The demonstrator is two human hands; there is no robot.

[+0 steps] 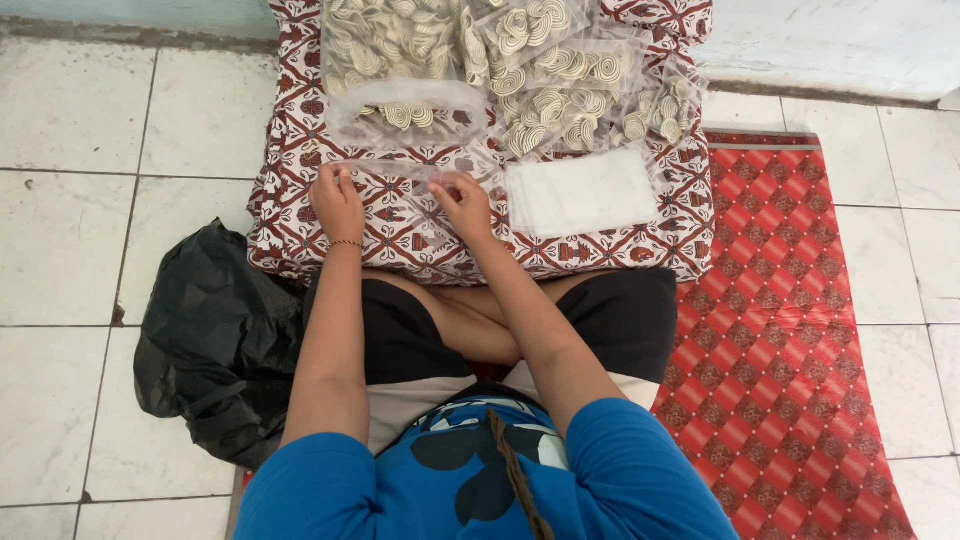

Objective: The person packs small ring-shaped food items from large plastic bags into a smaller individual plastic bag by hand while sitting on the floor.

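A clear empty plastic bag (395, 180) lies stretched flat on the red-and-white patterned cushion (290, 160) in front of me. My left hand (337, 200) pinches its left end and my right hand (462, 203) pinches its right end. Just beyond it sits a filled clear bag of cream spiral pieces (405, 112). More such filled bags (560, 95) are heaped at the far side of the cushion. A stack of flat empty white bags (582, 190) rests right of my right hand.
A crumpled black plastic bag (215, 340) lies on the white tiled floor (70, 230) at my left. A red patterned mat (790, 330) covers the floor at my right. My crossed legs are under the cushion's near edge.
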